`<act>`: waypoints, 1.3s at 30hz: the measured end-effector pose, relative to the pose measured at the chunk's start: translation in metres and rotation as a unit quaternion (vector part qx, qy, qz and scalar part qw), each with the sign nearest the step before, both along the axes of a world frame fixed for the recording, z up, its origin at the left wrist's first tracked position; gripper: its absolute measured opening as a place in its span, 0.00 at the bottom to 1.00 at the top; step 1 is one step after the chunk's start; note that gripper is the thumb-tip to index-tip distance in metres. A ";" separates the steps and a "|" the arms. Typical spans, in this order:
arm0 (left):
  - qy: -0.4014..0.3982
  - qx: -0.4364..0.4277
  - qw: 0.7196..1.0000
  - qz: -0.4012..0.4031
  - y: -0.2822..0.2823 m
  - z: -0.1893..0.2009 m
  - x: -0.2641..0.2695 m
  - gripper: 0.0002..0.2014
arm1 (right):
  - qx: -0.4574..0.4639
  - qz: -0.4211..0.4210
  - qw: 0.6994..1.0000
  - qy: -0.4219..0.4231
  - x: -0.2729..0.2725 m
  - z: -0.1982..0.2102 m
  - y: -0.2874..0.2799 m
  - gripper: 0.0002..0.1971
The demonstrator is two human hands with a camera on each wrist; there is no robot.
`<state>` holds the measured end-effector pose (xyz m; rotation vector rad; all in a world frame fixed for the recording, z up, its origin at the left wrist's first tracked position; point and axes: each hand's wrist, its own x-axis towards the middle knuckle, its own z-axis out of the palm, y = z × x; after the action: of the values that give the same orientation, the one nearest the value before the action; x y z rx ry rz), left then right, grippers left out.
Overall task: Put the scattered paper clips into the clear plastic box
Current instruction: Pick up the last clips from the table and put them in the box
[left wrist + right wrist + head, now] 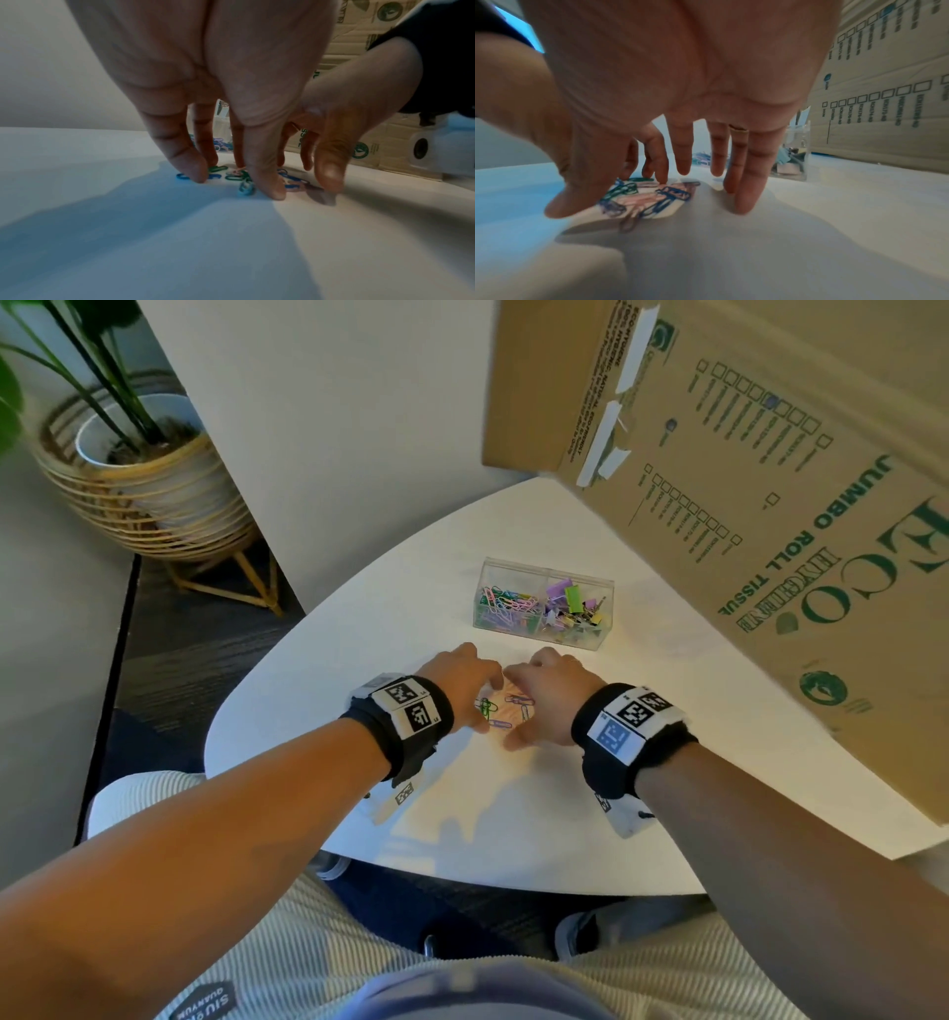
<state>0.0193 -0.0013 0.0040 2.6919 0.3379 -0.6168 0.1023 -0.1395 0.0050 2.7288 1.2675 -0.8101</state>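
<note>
- Head view: on the white table [693,762] the left hand [459,683] and the right hand [547,695] stood close together, nearly touching at the far side, cupped around a small cluster of loose paper clips [506,711]. The clear plastic box [544,603] sat just beyond the hands, further from the person, its lid off or open. Its left compartment held coloured paper clips, its right one binder clips. A large cardboard carton [770,505] stood at the right, and a potted plant [138,454] on the floor at the far left.
- Left wrist view: the left hand's fingers [267,182] pointed straight down with their tips on the table among the blue and green clips, spread and gripping nothing yet.
- Right wrist view: the right hand's fingers [746,182] were likewise extended and splayed, the little finger touching the table and the thumb low beside the pile; nothing was pinched.
- Judgement: the gathering step seemed in hand, the clips being herded into one heap. The next move would call for pinching or scooping the heap, lifting it clear and releasing it over the left compartment; thin, flat clips could easily slip out between the fingers.
</note>
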 end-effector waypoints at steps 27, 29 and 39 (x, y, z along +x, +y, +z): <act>-0.044 -0.003 0.998 0.055 -0.004 0.001 -0.014 0.12 | 0.113 -0.178 0.977 0.037 -0.016 0.007 0.013 0.06; -0.050 -0.037 0.994 0.091 0.001 0.001 -0.014 0.12 | 0.164 -0.248 0.951 0.084 -0.012 0.006 0.007 0.02; -0.152 -0.221 0.920 0.287 0.027 0.011 -0.005 0.05 | 0.394 -0.362 0.821 0.199 0.028 0.043 0.026 0.09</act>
<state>0.0147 0.0257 0.0149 2.0591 0.7599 -0.0770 0.1307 -0.1138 0.0478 4.0108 0.5982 -1.1351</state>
